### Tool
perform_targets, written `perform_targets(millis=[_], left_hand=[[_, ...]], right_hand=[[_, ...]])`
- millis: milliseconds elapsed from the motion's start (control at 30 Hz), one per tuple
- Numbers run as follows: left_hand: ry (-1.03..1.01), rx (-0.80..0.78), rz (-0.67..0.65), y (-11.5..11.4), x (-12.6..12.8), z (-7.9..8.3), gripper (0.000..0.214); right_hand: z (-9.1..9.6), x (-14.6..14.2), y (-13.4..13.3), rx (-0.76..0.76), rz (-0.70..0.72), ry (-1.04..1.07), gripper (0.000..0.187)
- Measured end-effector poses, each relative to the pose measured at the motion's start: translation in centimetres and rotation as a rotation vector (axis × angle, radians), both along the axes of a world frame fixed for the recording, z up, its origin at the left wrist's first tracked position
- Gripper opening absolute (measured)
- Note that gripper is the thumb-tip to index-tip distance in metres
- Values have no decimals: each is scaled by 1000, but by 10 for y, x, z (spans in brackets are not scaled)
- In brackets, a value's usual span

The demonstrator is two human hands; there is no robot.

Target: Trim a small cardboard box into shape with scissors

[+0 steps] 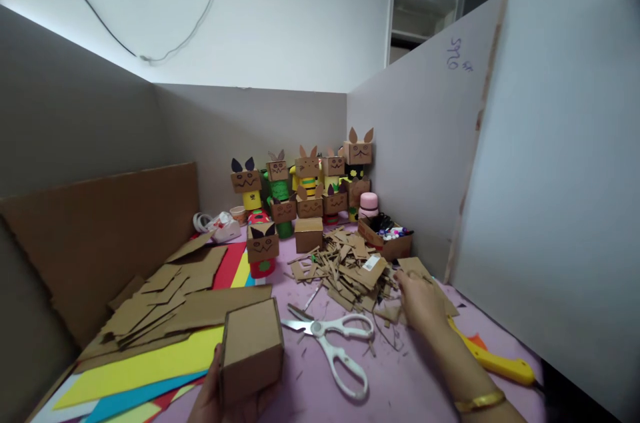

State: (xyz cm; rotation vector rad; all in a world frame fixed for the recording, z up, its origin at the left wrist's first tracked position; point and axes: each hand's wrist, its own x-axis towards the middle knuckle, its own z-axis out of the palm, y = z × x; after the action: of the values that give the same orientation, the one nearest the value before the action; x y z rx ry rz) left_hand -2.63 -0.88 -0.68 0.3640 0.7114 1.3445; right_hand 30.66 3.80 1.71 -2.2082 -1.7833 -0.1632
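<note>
Cardboard box point(253, 343): plain, closed, tilted slightly, at the near edge of the table point(405, 380), left of centre. We note the left hand point(213, 396) grips it from below; the fingers wrap its underside and the thumb lies along its left face, closed firmly on it. Part of the hand is cut off by the bottom of the frame.

Right hand point(423, 303): palm down toward the right edge of the table, at the near right fringe of the scrap pile point(350, 270), touching loose cardboard strips. The fingers are bent toward the pile; we cannot tell whether they pinch a piece. A gold bracelet point(480, 402) sits on that wrist.

Scissors point(316, 328): white handles, blades slightly apart, flat on the table between the box and the right hand, touching neither.

Yellow-handled tool point(495, 363): on the table just beside the right forearm, on its outer side; its working end is hidden behind the hand.

Coloured paper sheets point(150, 363) lie along the left edge, under cut cardboard pieces point(165, 303). Cardboard figures point(310, 183) with ears and drawn faces stand at the far edge. An open carton of markers point(387, 240) sits at the far right corner, just beyond the scrap pile.
</note>
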Motion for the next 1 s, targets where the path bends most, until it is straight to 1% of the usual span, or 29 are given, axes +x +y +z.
perform_targets(millis=[100, 167, 267, 300, 333, 367, 400, 433, 500, 567, 667, 733, 833, 900, 1000], left_hand=[[3, -22, 20, 0, 4, -1, 81], [1, -27, 11, -1, 5, 0, 83], [26, -37, 7, -2, 5, 2, 86], [40, -35, 16, -3, 5, 3, 85], [48, -26, 21, -3, 5, 3, 83], [50, -12, 23, -3, 5, 3, 81], [45, -1, 18, -3, 5, 3, 78], [33, 0, 6, -3, 5, 4, 76], [-13, -22, -43, -4, 4, 4, 73], [-48, -41, -107, -6, 3, 4, 72], [-108, -45, -169, -8, 1, 1, 71], [-141, -24, -185, -9, 0, -2, 73], [-128, -7, -199, -10, -2, -7, 67], [-128, 27, -223, -10, -3, -11, 61], [-167, 93, -278, -11, -4, -14, 56]], right_hand=[[3, -7, -4, 55, 28, 46, 36], [4, -22, -11, 79, 120, 95, 34], [1, -54, -27, 32, 382, 173, 26], [-1, -64, -32, -2, 487, 196, 31], [-3, -72, -36, -48, 621, 217, 34], [-6, -79, -40, -69, 685, 209, 35], [-8, -84, -42, -80, 714, 201, 32], [-10, -87, -44, -91, 725, 197, 29], [-15, -88, -46, -92, 701, 199, 24], [-19, -85, -47, -72, 682, 211, 26], [-27, -80, -45, -33, 643, 203, 33], [-34, -77, -42, 74, 632, 221, 39], [-41, -76, -36, 264, 609, 236, 39], [-43, -77, -33, 299, 644, 204, 36], [-38, -74, -37, 329, 691, 158, 32]])
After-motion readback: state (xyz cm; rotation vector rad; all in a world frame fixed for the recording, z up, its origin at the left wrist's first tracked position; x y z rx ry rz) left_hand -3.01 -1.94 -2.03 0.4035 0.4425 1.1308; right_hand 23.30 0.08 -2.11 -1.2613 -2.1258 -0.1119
